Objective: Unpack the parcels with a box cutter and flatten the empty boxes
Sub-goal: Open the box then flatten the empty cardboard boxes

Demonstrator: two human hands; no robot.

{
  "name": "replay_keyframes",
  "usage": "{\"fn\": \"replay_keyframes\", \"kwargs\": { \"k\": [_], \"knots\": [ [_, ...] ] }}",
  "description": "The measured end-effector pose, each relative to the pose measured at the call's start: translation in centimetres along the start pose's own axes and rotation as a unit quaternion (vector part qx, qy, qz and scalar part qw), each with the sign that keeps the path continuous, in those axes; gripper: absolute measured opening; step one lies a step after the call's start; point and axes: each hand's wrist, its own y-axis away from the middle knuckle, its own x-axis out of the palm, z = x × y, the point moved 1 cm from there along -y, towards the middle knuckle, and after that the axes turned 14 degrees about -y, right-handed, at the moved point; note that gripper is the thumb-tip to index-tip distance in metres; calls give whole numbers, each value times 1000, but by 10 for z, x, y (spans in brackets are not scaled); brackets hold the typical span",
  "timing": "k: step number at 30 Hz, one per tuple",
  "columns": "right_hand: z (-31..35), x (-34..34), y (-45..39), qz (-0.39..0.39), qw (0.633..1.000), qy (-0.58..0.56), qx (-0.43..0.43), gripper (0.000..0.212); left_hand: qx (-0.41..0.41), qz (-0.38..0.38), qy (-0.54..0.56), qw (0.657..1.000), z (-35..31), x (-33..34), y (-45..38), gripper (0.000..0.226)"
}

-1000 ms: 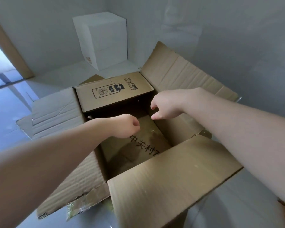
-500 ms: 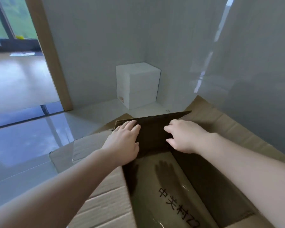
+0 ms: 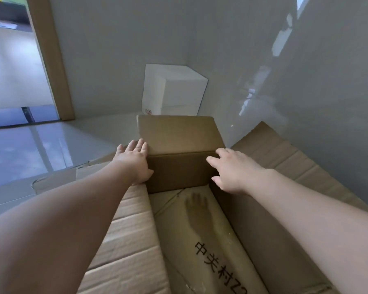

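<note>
Both hands reach the cardboard box's (image 3: pixel 200 219) far end (flaps splayed outward); left hand (image 3: pixel 134 160) lies flat, fingers together; right hand (image 3: pixel 232 170) fingers spread.

Both my bare forearms reach forward from the bottom corners toward the middle of the frame. My left hand (image 3: pixel 134 161) lies flat and palm down, fingers straight and close together, pointing up the frame, thumb tucked low on the inner side. My right hand (image 3: pixel 232 169) is spread, fingers extended and slightly apart, pointing left.
</note>
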Motion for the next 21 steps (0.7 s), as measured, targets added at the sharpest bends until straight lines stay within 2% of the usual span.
{"fn": "replay_keyframes", "kwargs": {
  "k": [3, 9, 13, 17, 19, 21],
  "knots": [
    [-5, 4, 3, 9, 1000, 10, 6, 40, -5, 16, 30, 999, -1, 8, -6, 85],
    [-20, 6, 21, 12, 1000, 13, 23, 45, 11, -53, 17, 998, -12, 5, 22, 80],
    [-30, 6, 44, 6, 1000, 8, 28, 44, 118, -76, -21, 990, -35, 1, 64, 74],
    [-42, 12, 74, -3, 999, -1, 33, 43, 263, -56, -21, 963, -65, -15, 120, 62],
    [-52, 15, 92, 0, 999, -4, 40, 43, 317, -12, -16, 948, -79, -23, 150, 58],
    [-67, 20, 108, 0, 999, -13, 53, 44, 356, 65, -10, 932, -92, -28, 178, 57]
  ]
}}
